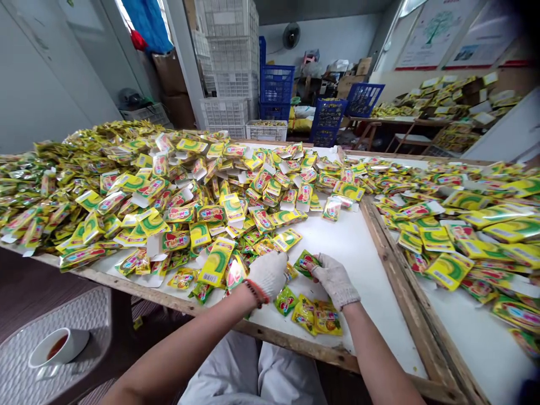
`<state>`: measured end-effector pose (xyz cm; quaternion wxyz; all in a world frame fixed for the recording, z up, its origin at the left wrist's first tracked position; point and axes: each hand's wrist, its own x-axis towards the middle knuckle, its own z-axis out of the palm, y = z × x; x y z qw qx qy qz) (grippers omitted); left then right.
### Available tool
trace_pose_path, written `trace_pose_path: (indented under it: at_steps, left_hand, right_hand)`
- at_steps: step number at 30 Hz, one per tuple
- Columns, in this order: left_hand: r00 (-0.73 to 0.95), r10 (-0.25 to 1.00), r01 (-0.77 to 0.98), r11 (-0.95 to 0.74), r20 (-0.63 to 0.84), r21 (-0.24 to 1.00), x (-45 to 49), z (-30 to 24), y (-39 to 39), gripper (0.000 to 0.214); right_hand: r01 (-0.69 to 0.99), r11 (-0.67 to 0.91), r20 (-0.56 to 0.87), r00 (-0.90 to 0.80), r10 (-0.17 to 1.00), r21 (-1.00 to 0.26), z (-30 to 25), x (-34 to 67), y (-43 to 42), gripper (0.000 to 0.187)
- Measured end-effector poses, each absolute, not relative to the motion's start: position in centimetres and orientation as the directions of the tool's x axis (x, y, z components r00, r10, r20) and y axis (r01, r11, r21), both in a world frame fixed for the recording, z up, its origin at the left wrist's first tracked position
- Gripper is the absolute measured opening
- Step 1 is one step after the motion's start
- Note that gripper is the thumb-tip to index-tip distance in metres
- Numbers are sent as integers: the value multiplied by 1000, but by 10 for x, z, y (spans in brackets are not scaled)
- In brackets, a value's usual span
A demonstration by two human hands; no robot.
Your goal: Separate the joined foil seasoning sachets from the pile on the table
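Both hands wear white knit gloves and rest near the front edge of a white table top (354,247). My left hand (268,274) is closed, knuckles up, beside the edge of a big heap of yellow-green packets (177,197). My right hand (333,278) pinches a small green packet (304,261) that lies between the two hands. A few small packets (314,315) sit on the table just under my wrists. What my left fingers hold is hidden.
A second table at the right carries more yellow-green packets (468,225), divided off by wooden rails (390,264). A white cup (59,346) of dark liquid stands on a stool at lower left. White crates (230,62) and blue crates (276,84) are stacked at the back.
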<state>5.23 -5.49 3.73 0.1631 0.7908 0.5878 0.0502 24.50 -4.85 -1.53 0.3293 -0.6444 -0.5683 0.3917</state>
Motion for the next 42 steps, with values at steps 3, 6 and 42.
trace_pose_path:
  at_steps: [3, 6, 42]
  left_hand:
    - [257, 956, 924, -198, -145, 327, 67, 19, -37, 28]
    - [264, 960, 865, -191, -97, 465, 55, 12, -32, 20]
    - [-162, 873, 942, -2, 459, 335, -90, 7, -136, 35]
  right_hand:
    - [412, -137, -139, 27, 990, -901, -10, 247, -49, 30]
    - [368, -136, -150, -8, 989, -920, -8, 244, -51, 29]
    - [20, -269, -270, -127, 955, -963, 0, 207, -73, 32]
